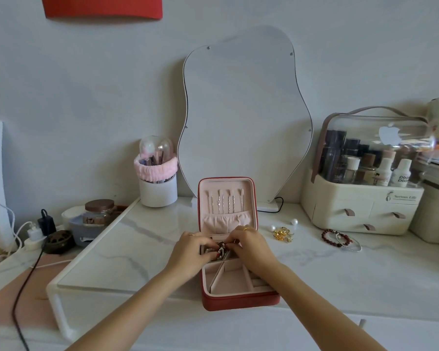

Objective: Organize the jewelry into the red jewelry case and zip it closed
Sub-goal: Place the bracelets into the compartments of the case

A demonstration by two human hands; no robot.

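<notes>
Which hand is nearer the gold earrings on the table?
Right. The right hand is just left of the gold earrings; the left hand is farther left, across the case.

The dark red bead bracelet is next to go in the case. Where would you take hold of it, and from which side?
Probably pinch the bare left arc of the red bead bracelet from above. It lies flat on the tabletop, and the silver bangle crosses its right part, so the left side looks clear for fingertips.
</notes>
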